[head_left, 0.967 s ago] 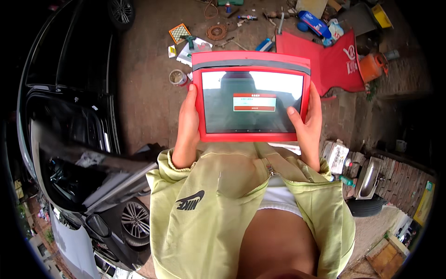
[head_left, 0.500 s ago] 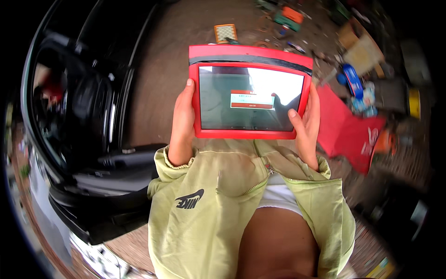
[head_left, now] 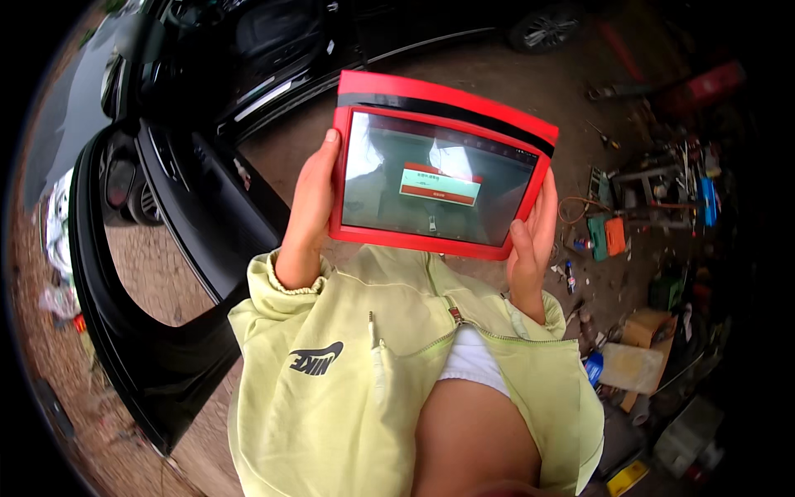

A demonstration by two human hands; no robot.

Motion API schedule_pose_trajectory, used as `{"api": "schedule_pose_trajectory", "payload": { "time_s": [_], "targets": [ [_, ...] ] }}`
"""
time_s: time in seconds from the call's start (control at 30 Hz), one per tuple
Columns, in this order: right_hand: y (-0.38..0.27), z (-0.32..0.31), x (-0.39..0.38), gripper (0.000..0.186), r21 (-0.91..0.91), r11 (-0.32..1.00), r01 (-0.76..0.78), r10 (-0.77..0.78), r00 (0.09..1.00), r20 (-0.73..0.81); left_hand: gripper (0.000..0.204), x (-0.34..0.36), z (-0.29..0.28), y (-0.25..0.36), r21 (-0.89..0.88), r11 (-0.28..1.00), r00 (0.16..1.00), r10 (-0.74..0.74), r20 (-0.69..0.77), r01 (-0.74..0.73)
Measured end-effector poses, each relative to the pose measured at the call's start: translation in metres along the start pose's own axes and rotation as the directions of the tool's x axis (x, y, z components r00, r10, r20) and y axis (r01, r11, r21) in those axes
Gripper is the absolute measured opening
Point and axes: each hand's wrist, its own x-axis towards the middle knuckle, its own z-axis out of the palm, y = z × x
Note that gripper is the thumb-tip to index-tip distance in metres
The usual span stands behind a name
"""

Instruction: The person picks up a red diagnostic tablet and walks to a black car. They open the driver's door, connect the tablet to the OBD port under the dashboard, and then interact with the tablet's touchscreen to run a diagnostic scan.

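Note:
A tablet-like device in a red case [head_left: 447,103] is held up in front of me, tilted down toward its right side. Its screen is lit, with a pale pop-up box edged in orange-red near the middle and bright reflections above. My left hand [head_left: 310,195] grips the left edge, thumb along the frame and the other fingers hidden behind. At the lower right corner my right hand [head_left: 532,240] holds the case, its thumb at the front edge and its fingers around the side.
An open black car door [head_left: 166,331] stands close at my left. Beyond the device is a black car with its sill [head_left: 273,95] and a wheel [head_left: 546,31]. To the right, the ground bears an orange and green case [head_left: 613,236], a bottle [head_left: 570,277] and cardboard [head_left: 633,364].
My view has swung left, bringing the car's side and open door into view ahead and at left. The device, still in both hands, tilts more to the right.

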Motion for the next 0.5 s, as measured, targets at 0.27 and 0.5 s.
{"api": "schedule_pose_trajectory", "payload": {
  "time_s": [0.27, 0.5],
  "targets": [
    [0.058, 0.057, 0.126, 0.097, 0.155, 0.981, -0.119, 0.093, 0.982, 0.167, 0.053, 0.104, -0.035, 0.051, 0.008, 0.999, 0.982, -0.036, -0.187, 0.039],
    [0.111, 0.151, 0.200, 0.109, 0.169, 0.977, -0.130, 0.091, 0.972, 0.217, 0.054, 0.230, -0.121, 0.083, -0.064, 0.991, 0.982, -0.123, -0.145, 0.115]
  ]
}}
